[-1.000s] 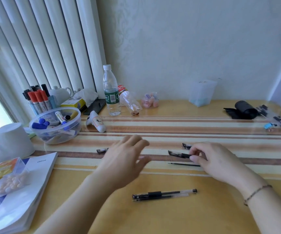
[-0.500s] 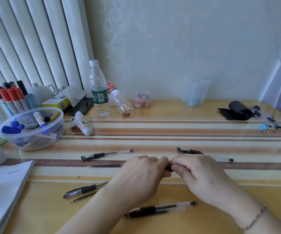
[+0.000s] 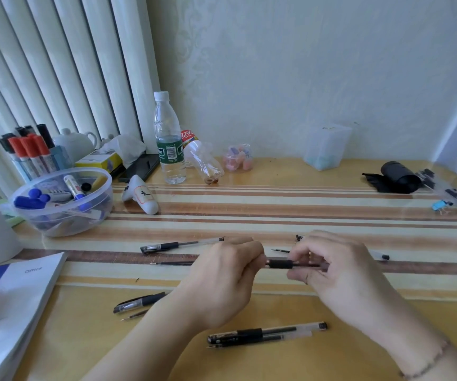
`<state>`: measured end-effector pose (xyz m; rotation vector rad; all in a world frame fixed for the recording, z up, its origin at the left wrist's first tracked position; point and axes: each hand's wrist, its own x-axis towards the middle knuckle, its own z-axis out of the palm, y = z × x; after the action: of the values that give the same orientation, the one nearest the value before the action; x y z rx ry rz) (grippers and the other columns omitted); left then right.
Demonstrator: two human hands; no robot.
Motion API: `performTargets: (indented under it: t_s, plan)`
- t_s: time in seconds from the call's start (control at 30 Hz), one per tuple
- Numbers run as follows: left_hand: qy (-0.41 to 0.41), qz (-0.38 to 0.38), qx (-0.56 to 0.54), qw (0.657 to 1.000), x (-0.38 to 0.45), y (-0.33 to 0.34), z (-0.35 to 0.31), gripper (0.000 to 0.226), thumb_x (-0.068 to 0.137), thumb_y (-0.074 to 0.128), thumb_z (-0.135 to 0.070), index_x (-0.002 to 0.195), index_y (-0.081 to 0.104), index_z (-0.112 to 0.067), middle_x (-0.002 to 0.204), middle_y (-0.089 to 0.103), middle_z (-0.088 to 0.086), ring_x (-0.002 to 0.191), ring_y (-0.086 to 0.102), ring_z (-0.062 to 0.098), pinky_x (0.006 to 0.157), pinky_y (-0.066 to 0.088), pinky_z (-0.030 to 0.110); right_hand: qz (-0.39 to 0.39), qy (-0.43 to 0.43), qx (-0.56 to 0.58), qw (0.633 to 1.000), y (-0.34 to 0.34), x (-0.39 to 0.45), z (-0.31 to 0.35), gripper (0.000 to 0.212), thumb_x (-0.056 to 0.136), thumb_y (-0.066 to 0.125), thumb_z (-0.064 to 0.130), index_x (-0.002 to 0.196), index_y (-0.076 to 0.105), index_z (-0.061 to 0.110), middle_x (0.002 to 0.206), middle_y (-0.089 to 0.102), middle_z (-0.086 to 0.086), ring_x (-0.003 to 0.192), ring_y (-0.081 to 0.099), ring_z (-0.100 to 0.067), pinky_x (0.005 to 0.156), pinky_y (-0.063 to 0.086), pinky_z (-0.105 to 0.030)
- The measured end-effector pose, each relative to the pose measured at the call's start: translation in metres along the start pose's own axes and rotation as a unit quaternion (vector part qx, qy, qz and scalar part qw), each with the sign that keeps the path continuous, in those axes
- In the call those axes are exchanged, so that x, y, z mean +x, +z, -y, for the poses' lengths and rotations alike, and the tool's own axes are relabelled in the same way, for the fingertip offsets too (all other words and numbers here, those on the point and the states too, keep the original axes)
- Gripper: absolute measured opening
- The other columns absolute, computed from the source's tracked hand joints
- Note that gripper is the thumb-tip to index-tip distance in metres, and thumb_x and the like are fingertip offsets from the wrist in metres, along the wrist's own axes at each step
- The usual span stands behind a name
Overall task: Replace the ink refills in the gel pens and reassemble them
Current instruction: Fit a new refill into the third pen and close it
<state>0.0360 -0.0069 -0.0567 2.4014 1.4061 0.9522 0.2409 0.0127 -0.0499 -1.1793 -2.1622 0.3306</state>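
I hold a gel pen (image 3: 282, 264) level above the striped table (image 3: 276, 210). My left hand (image 3: 221, 281) grips its cap end. My right hand (image 3: 340, 273) pinches the barel past the black grip. A capped gel pen (image 3: 177, 245) lies beyond my left hand, with a loose refill (image 3: 172, 263) just in front of it. Another pen (image 3: 139, 301) and a thin refill (image 3: 135, 315) lie at the lower left. Near the front edge lie a capped pen (image 3: 265, 332) and a refill (image 3: 260, 341) side by side. Behind my right hand a further pen (image 3: 378, 254) is mostly hidden.
A clear bowl of markers (image 3: 62, 202) and a marker holder (image 3: 29, 155) stand at the left. A water bottle (image 3: 168, 141), a lying empty bottle (image 3: 202, 160) and a frosted cup (image 3: 326, 147) line the back. A booklet (image 3: 21, 303) lies at the lower left, a black roll (image 3: 397, 177) far right.
My hands came together around one pen, then drew apart a little, so its black grip shows between them. The camera view shifted right and down.
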Motion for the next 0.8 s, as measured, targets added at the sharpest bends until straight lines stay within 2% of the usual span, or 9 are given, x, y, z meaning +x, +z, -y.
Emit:
performTargets:
  t_s: [0.07, 0.13, 0.23, 0.33, 0.4, 0.47, 0.57, 0.7, 0.8]
  plan:
    - [-0.013, -0.001, -0.014, 1.0, 0.0, 0.001, -0.001, 0.034, 0.099, 0.038, -0.028, 0.066, 0.038, -0.021, 0.061, 0.043, -0.007, 0.058, 0.041, 0.013, 0.055, 0.039, 0.034, -0.009, 0.002, 0.005, 1.0, -0.002, 0.0, 0.0, 0.018, 0.071, 0.082, 0.028, 0.076, 0.066, 0.035, 0.072, 0.062, 0.021, 0.072, 0.058, -0.004, 0.058, 0.043, -0.013]
    - [-0.028, -0.021, -0.021, 0.999, 0.002, 0.0, 0.001, 0.038, 0.1, 0.038, -0.031, 0.062, 0.036, -0.025, 0.055, 0.039, -0.007, 0.053, 0.037, 0.013, 0.05, 0.032, 0.028, 0.043, 0.02, 0.005, 0.999, -0.006, -0.001, -0.001, 0.015, 0.08, 0.062, 0.056, 0.083, 0.063, 0.041, 0.067, 0.061, 0.02, 0.064, 0.056, -0.001, 0.055, 0.043, -0.016]
    - [-0.054, -0.038, -0.044, 0.997, 0.002, -0.003, 0.006, 0.041, 0.1, 0.045, -0.03, 0.061, 0.05, -0.018, 0.05, 0.041, -0.006, 0.049, 0.038, 0.013, 0.048, 0.027, 0.018, 0.1, 0.03, 0.001, 0.995, -0.007, -0.002, -0.007, 0.048, 0.084, 0.026, 0.071, 0.073, 0.061, 0.04, 0.05, 0.051, 0.003, 0.044, 0.045, -0.005, 0.047, 0.034, -0.019]
    - [-0.073, -0.033, -0.064, 0.995, 0.002, -0.003, 0.008, 0.038, 0.097, 0.049, -0.033, 0.065, 0.063, -0.019, 0.052, 0.053, 0.001, 0.046, 0.043, 0.015, 0.046, 0.03, 0.017, 0.069, 0.036, -0.002, 0.997, -0.006, 0.001, -0.011, 0.021, 0.082, 0.048, 0.059, 0.072, 0.054, 0.042, 0.065, 0.064, 0.009, 0.062, 0.061, -0.008, 0.055, 0.05, -0.025]
    - [-0.088, -0.038, -0.081, 0.992, 0.003, -0.002, 0.009, 0.037, 0.097, 0.05, -0.033, 0.066, 0.065, -0.021, 0.055, 0.058, 0.01, 0.044, 0.04, 0.013, 0.046, 0.031, 0.019, 0.061, 0.05, -0.005, 0.997, -0.005, 0.001, -0.011, 0.021, 0.079, 0.067, 0.049, 0.079, 0.049, 0.037, 0.076, 0.064, 0.01, 0.074, 0.064, -0.01, 0.066, 0.054, -0.028]
    - [-0.105, -0.04, -0.103, 0.988, 0.003, -0.003, 0.01, 0.033, 0.096, 0.052, -0.032, 0.068, 0.065, -0.021, 0.055, 0.056, 0.011, 0.043, 0.036, 0.008, 0.045, 0.029, 0.017, 0.08, 0.042, -0.006, 0.996, -0.004, 0.0, -0.01, 0.025, 0.077, 0.064, 0.055, 0.089, 0.048, 0.041, 0.073, 0.06, 0.006, 0.068, 0.058, -0.008, 0.062, 0.05, -0.025]
    - [-0.126, -0.027, -0.129, 0.983, 0.003, -0.005, 0.008, 0.022, 0.093, 0.056, -0.026, 0.073, 0.063, -0.022, 0.05, 0.046, -0.006, 0.045, 0.035, 0.008, 0.045, 0.029, 0.019, 0.09, 0.029, -0.01, 0.995, -0.002, -0.001, -0.005, 0.038, 0.078, 0.046, 0.066, 0.106, 0.056, 0.043, 0.071, 0.062, 0.01, 0.069, 0.059, -0.006, 0.067, 0.054, -0.031]
    - [-0.138, -0.008, -0.124, 0.983, 0.003, -0.008, 0.012, 0.015, 0.089, 0.055, -0.017, 0.075, 0.057, -0.021, 0.051, 0.047, -0.015, 0.045, 0.036, 0.006, 0.047, 0.032, 0.018, 0.098, 0.045, -0.051, 0.993, -0.003, 0.001, -0.012, 0.02, 0.085, 0.053, 0.053, 0.093, 0.064, 0.039, 0.079, 0.065, 0.023, 0.077, 0.06, 0.004, 0.066, 0.05, -0.02]
    - [-0.137, -0.026, -0.083, 0.987, 0.003, -0.012, 0.018, 0.015, 0.089, 0.054, -0.015, 0.075, 0.055, -0.02, 0.056, 0.051, -0.013, 0.046, 0.041, 0.006, 0.047, 0.038, 0.018, 0.12, 0.105, -0.104, 0.982, -0.015, 0.004, -0.033, 0.008, 0.089, 0.059, 0.035, 0.083, 0.055, 0.038, 0.075, 0.062, 0.017, 0.067, 0.061, -0.001, 0.061, 0.052, -0.023]
